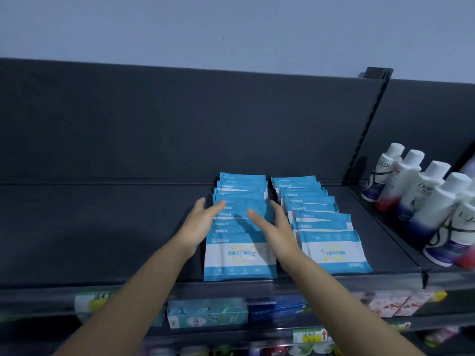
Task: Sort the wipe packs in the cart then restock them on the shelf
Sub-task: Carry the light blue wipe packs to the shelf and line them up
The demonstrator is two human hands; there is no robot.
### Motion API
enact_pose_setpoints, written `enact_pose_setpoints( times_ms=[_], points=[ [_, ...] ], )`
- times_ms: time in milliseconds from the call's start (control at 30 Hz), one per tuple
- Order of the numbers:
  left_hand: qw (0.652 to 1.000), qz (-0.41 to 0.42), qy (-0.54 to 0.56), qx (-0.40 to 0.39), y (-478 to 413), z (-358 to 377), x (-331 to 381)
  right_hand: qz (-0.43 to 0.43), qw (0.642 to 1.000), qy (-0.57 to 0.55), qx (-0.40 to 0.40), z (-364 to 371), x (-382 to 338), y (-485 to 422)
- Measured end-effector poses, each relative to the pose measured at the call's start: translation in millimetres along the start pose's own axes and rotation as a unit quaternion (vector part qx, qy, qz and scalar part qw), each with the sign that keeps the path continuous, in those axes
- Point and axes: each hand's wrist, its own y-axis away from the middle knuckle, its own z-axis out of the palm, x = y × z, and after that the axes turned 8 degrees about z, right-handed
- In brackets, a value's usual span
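Held left hand (198, 224) at the outer edge of the left row of wipe packs (240, 255), right hand (275, 227) between that row and the right row (334, 250), fingers straight, gripping nothing. Judged restocking well along, with two overlapping rows already lying on the shelf (102, 227); cart unseen, remainder unknown.

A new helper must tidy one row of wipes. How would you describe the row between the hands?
On the dark shelf, left of the white bottles, two rows of blue-and-white wipe packs lie overlapped. It is the left row: unlike the right row, it has the left hand and right hand flanking it.
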Motion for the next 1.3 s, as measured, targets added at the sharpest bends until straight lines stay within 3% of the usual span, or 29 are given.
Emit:
enact_pose_setpoints(
  times_ms=[133,233,400,567,700,933,1033,1167,1300],
  points=[
    [0.988,-0.06,0.142,-0.033,-42.7,6.5,3.9,0.096,0.995,-0.023,0.031,3.9,-18.9,-45.1],
    [0.984,-0.069,0.162,-0.03,-65.9,11.8,5.4,0.113,0.993,-0.028,0.035,5.5,-28.8,-79.6],
    [0.985,-0.088,0.143,-0.044,-77.3,13.1,3.2,0.127,0.99,-0.048,-0.018,11.9,-21.5,-110.8],
    [0.977,-0.094,0.191,-0.015,-87.8,15.6,-2.3,0.164,0.982,-0.064,-0.068,8.6,-14.3,-126.0],
    [0.982,-0.081,0.17,0.015,-102.2,18.8,9.9,0.136,0.989,-0.05,0.022,4.1,-21.4,-143.1],
    [0.982,-0.119,0.143,-0.027,-110.4,20.3,21.7,0.147,0.987,-0.067,-0.011,8.5,-22.3,-153.7],
    [0.981,-0.099,0.166,-0.003,-108.8,20.2,18.1,0.13,0.988,-0.075,-0.022,9.5,-19.9,-153.9],
    [0.986,-0.011,0.153,0.072,-106.8,23.6,11.8,0.083,0.994,-0.07,-0.017,11.2,-21.7,-149.1],
    [0.992,-0.013,0.102,0.079,-104.5,24.2,11.3,0.083,0.996,-0.021,-0.023,11.8,-22.6,-151.2]
  ],
)
